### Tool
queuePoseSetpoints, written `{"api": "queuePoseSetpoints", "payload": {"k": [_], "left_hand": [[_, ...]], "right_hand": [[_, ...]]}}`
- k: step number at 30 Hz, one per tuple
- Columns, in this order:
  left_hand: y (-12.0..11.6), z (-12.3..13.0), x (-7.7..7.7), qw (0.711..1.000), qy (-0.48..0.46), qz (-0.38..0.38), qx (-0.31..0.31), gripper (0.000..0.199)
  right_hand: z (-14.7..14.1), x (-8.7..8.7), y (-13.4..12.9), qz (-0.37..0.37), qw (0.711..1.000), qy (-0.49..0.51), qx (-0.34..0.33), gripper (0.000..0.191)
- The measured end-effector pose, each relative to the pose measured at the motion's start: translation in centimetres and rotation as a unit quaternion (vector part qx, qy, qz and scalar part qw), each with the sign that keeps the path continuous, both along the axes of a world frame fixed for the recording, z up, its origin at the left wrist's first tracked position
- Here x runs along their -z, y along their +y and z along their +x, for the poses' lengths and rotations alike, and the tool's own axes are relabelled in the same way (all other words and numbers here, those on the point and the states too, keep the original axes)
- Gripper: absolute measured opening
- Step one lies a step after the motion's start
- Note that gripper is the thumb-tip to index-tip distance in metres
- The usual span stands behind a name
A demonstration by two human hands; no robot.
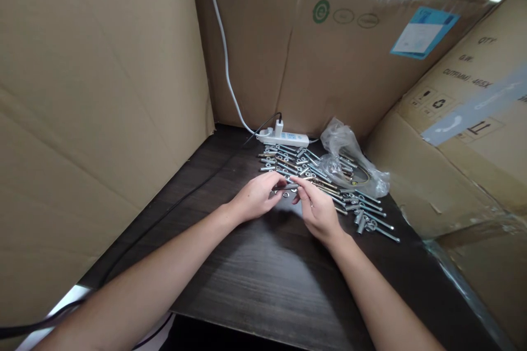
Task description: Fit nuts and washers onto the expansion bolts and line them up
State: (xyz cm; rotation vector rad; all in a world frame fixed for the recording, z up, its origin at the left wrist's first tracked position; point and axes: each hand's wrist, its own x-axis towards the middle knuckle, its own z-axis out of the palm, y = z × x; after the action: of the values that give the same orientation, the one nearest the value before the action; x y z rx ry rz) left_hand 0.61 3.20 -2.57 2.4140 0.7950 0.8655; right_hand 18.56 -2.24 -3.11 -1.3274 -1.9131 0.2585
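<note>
From where I sit, most of the metal parts look already spread out: slim bolts, short sleeves and rings lie in slanting rows across the tabletop, with the nearest group at the right looser than the rest. One piece is in hand and not yet set down — a short metal tube, held just above the near edge of the rows. I have the left hand with its grip closed around one end and the right hand pinching the other. More parts lie partly under a clear plastic bag; I can't count what remains there. The tube looks grey, smooth and dull-shiny, lying nearly level between the fingertips — whether anything sits inside it, I can't tell.
</note>
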Motion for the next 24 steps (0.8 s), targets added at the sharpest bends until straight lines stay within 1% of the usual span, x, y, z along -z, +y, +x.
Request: {"api": "queuePoseSetpoints", "payload": {"k": [3,5,8,11,14,17,20,24], "left_hand": [[0.0,-0.1,-0.1,1.000,-0.020,0.014,0.001,0.014],[0.2,-0.1,0.0,0.999,-0.029,0.023,-0.002,0.014],[0.5,-0.2,0.3,0.999,-0.025,0.020,-0.018,0.014],[0.8,-0.3,0.5,0.999,-0.013,0.011,-0.030,0.011],[0.9,-0.4,0.5,0.999,-0.013,0.007,-0.029,0.009],[0.9,-0.5,0.2,0.997,-0.051,0.000,-0.055,0.011],[1.0,-0.7,-0.1,0.989,-0.106,0.007,-0.103,0.011],[1.3,-0.8,-0.1,0.979,-0.150,0.025,-0.138,0.010]], "right_hand": [[0.0,0.1,0.1,-0.008,1.000,0.012,0.003,0.035],[0.1,0.2,0.2,0.000,1.000,0.023,0.004,0.031],[0.1,0.3,0.3,0.021,0.999,0.038,0.004,0.025],[0.1,0.2,0.3,0.025,0.999,0.042,0.014,0.024],[0.1,0.2,0.3,0.008,0.999,0.046,0.017,0.024],[0.3,0.6,0.5,-0.024,0.998,0.042,0.030,0.026],[0.7,1.2,1.0,-0.031,0.999,0.000,0.040,0.026],[0.6,1.6,1.2,-0.019,0.993,-0.109,0.030,0.016]]}}
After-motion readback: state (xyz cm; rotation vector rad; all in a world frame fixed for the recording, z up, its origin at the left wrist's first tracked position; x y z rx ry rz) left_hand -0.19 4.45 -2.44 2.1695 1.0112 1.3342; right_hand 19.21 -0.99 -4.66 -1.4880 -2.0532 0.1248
